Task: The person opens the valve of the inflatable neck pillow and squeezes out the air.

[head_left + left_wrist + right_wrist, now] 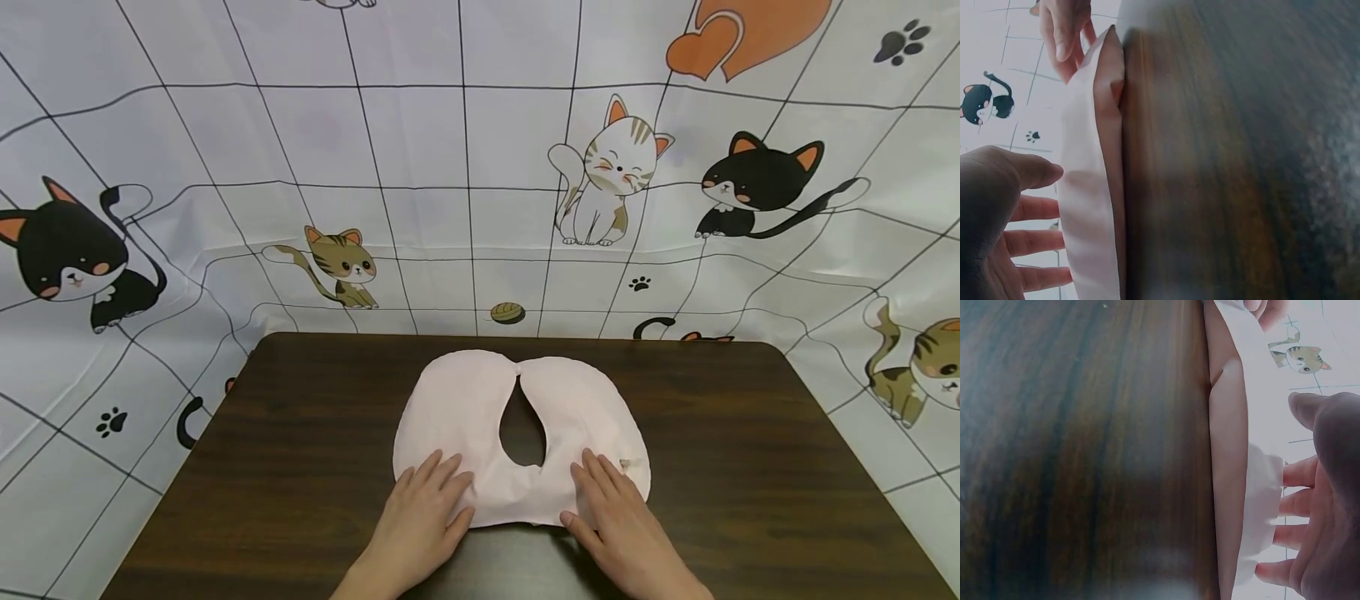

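Note:
A pale pink U-shaped neck pillow (465, 417) lies flat on the dark wooden table, its two ends meeting at the far side around a teardrop opening. My left hand (422, 521) rests on its near left part with the fingers spread. On the near right part lies my right hand (622, 525), fingers straight and pointing away from me. In the left wrist view the fingertips touch the top of the pillow (1088, 187), whose near side edge shows a fold. The right wrist view shows the other fingertips against the pillow (1263, 494) too.
The brown table (322, 400) extends to both sides of the pillow. Behind and beside it hangs a white sheet (420, 217) with black grid lines and printed cats. A small tag (626, 463) shows on the pillow's right side.

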`<state>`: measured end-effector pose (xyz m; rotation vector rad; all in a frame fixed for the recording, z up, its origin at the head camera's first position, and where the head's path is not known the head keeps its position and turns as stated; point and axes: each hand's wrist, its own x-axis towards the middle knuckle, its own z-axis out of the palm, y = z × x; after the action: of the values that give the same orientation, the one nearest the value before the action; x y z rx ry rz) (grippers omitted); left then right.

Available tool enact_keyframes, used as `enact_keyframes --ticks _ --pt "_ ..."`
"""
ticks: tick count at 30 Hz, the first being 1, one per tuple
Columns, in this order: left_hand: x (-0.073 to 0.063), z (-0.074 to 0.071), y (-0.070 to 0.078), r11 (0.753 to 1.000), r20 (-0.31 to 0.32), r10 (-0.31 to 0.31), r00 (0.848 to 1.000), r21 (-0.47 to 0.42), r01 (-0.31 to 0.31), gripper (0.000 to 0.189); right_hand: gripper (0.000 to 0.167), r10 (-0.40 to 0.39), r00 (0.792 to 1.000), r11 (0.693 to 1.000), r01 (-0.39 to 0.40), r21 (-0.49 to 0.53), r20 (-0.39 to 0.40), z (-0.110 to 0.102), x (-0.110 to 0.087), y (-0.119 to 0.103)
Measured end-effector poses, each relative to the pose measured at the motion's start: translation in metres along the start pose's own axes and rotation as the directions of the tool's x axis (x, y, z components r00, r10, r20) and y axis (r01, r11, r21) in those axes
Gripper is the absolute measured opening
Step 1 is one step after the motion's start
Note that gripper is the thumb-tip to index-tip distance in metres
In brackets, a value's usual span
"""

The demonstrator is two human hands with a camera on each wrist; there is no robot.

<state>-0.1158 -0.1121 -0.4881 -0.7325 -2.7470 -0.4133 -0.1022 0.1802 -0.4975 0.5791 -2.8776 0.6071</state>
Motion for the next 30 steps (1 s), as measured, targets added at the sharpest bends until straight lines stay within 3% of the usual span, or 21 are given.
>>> enact_keyframes --ticks 16,25,30 --pt "-0.002 0.002 -0.001 1.0 0.013 -0.011 1.0 -0.001 0.011 0.036 0.058 -0.018 1.0 0.999 0.018 -0.028 -0.001 0.004 -0.003 0.0" --pt "-0.003 -0.004 0.013 0.998 -0.075 0.038 0.996 -0.047 -0.042 0.038 0.06 -0.072 0.997 0.996 0.07 -0.054 -0.031 0.001 -0.004 -0.002" --pt "0.0 -0.009 0.024 0.993 -0.115 0.106 0.988 -0.045 -0.111 0.04 0.066 -0.108 0.993 0.994 0.107 -0.026 -0.041 0.004 -0.003 -0.006"
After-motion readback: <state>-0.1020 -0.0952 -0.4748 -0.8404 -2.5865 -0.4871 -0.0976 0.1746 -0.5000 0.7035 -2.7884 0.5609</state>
